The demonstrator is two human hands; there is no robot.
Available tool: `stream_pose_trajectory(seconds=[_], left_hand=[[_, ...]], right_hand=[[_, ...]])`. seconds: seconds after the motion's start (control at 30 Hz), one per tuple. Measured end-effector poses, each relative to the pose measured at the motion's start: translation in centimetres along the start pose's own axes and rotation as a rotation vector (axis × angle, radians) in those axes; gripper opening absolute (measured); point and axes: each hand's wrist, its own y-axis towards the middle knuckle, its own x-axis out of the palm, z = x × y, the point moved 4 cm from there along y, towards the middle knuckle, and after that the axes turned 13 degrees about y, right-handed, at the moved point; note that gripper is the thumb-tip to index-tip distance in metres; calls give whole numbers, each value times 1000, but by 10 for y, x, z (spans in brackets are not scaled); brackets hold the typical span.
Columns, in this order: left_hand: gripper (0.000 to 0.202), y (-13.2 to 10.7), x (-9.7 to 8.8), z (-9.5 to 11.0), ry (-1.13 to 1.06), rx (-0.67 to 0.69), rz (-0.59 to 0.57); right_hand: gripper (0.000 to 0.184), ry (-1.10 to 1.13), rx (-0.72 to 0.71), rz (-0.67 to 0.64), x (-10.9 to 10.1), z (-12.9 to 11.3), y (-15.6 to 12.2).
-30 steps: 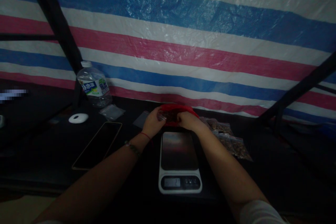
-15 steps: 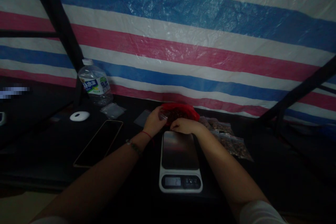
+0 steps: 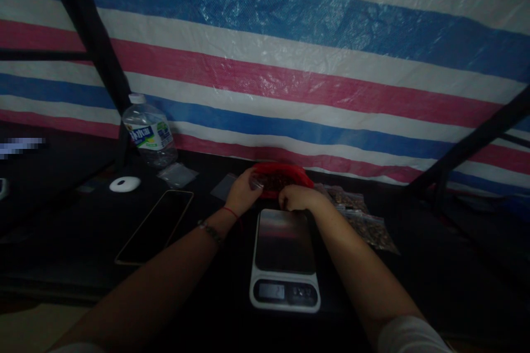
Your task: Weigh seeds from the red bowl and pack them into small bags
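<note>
A striped tarpaulin (image 3: 290, 74) backs the black table (image 3: 439, 270). The digital scale (image 3: 285, 242) lies flat between the forearms, display toward the person, presumably for direct reading. The red plastic bag (image 3: 285, 167), containing brown pieces, sits just beyond it, mouth spread, probably for short reach. Left hand (image 3: 243, 190): closed round clear plastic, apparently a small bag, at the red bag's left edge, likely steadying it. Right hand (image 3: 298, 197): fingers curled narrow at the near rim; whether it holds anything cannot be told. Filled zip bags (image 3: 372, 231) lie right of the scale, seemingly grouped apart.
</note>
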Motion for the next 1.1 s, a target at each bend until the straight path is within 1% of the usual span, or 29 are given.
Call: stream_pose_trajectory(seconds=[0.1,0.13,0.17,0.2,0.3,0.33,0.37,0.4,0.43,0.5,0.53,0.57,0.6,0.67,0.7,0.77,0.87,0.97,1.1], left_hand=[[56,0,-1,1,7,10,-3],[55,0,-1,1,9,10,-5],[55,0,-2,2,11,9,-9],[55,0,-3,2,15,7,-11],[56,-1,-3,3,22,8,-17],[56,-1,-3,4,20,14,-20],[56,-1,-2,4,17,18,-19],[56,0,-2,4,13,21,-17],[55,0,-2,4,6,22,-11],[54,0,-3,3,-15,21,0],[53,0,-3,3,-27,21,6],[52,0,-4,3,-39,24,8],[52,0,-4,3,-47,26,11],[51,-1,-6,3,-50,24,17],[51,-1,-6,3,-48,22,15],[51,-1,-7,2,-49,19,4],[51,-1,-6,2,-46,22,-1],[51,0,-5,1,-52,0,5],[51,0,-6,1,-64,-10,9]], right_hand=[[35,9,-16,-32,0,1,0],[33,14,-41,-15,-2,1,1],[30,26,-71,42,-6,0,1],[27,39,-97,140,-12,-1,1],[24,59,-125,518,-35,-1,-4],[25,55,-128,593,-40,-1,-6],[26,50,-139,623,-43,-2,-7],[28,49,-158,611,-44,-3,-8],[28,57,-182,563,-43,-6,-10],[24,94,-220,417,-36,-13,-16],[25,110,-231,335,-31,-18,-21],[36,119,-232,263,-24,-25,-28],[54,106,-239,193,-16,-33,-35],[89,59,-240,123,2,-50,-53],[98,39,-239,94,12,-58,-61],[112,15,-193,93,30,-70,-74],[122,-4,-106,109,49,-73,-81],[124,11,-84,129,55,-67,-77],[124,8,-106,106,53,-57,-67]])
